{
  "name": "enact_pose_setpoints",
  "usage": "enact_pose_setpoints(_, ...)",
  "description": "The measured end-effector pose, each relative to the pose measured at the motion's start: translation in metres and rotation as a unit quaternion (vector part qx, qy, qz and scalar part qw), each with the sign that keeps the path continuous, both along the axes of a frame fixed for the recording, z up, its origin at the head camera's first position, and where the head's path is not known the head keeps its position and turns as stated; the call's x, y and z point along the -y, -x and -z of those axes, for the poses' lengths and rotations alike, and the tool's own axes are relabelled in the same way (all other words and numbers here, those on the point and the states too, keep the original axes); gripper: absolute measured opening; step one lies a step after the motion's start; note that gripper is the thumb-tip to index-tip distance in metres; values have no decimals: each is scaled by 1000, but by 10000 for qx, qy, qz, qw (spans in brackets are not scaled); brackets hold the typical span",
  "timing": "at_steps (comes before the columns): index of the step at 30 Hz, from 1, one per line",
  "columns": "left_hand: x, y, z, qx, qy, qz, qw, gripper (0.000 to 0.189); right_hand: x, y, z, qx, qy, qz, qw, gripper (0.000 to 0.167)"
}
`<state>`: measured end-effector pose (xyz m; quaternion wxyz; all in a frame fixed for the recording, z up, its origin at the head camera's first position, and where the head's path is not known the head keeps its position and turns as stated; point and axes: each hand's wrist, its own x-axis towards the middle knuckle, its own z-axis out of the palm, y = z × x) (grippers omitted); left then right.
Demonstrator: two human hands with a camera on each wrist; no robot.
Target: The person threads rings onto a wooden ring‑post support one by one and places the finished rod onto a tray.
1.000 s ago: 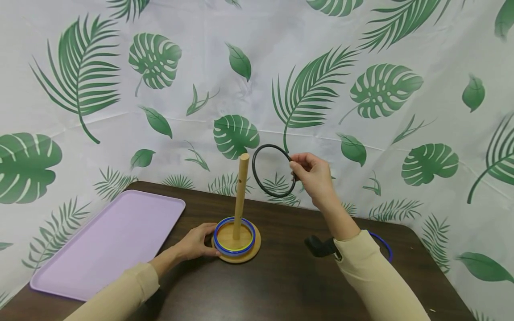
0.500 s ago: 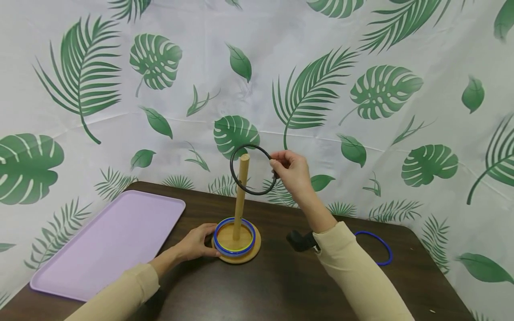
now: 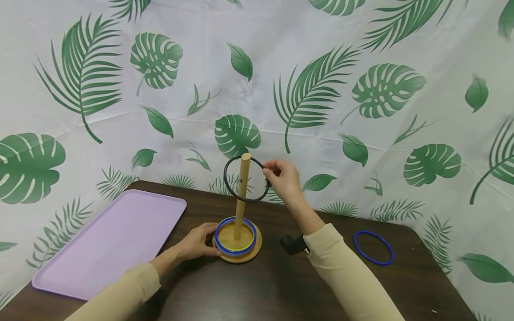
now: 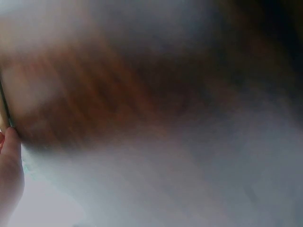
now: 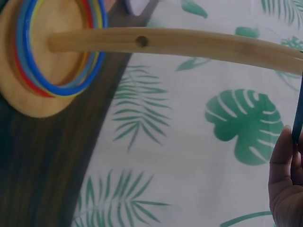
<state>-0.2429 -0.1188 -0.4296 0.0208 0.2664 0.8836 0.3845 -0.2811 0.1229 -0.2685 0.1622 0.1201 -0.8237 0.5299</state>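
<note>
My right hand (image 3: 284, 182) pinches a thin black ring (image 3: 226, 183) by its right side, thumb against fingers. The ring stands tilted around the upper part of the wooden post (image 3: 243, 171), its lower edge crossing in front of the post. In the right wrist view the post (image 5: 189, 42) runs sideways, and only a sliver of the held ring shows. My left hand (image 3: 195, 242) grips the left edge of the stand's round wooden base (image 3: 257, 249). Several stacked rings (image 3: 235, 253), blue on top with yellow and red below, lie around the post's foot.
A blue ring (image 3: 373, 262) lies on the dark wooden table (image 3: 225, 294) at the right. A lilac tray (image 3: 116, 236) lies at the left. Behind the table hangs a white leaf-print cloth (image 3: 265, 102). The left wrist view is mostly blurred.
My right hand has carried the black ring leftward from beside the post, then slightly down over the post's top. The blue ring at the right has come fully into view. My left hand has stayed.
</note>
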Motion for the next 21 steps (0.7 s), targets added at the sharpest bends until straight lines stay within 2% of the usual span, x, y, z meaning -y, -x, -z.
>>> enact_pose_setpoints(5, 0, 1, -1, 30, -10, 31, 10000, 78, -3, -1, 19, 106, -402, 202, 9989, 10)
enact_pose_setpoints(10, 1, 1, -1, -42, 16, 44, 10000, 78, -6, -5, 50, 138, -781, 257, 9965, 9)
enact_pose_setpoints(15, 1, 1, 0, -107, 21, 55, 9999, 78, -6, -8, 82, 359, -976, 212, 9944, 7)
enact_pose_setpoints(21, 1, 1, 1, -121, 4, 78, 9999, 77, -2, -11, 107, 468, -1233, 234, 9910, 5)
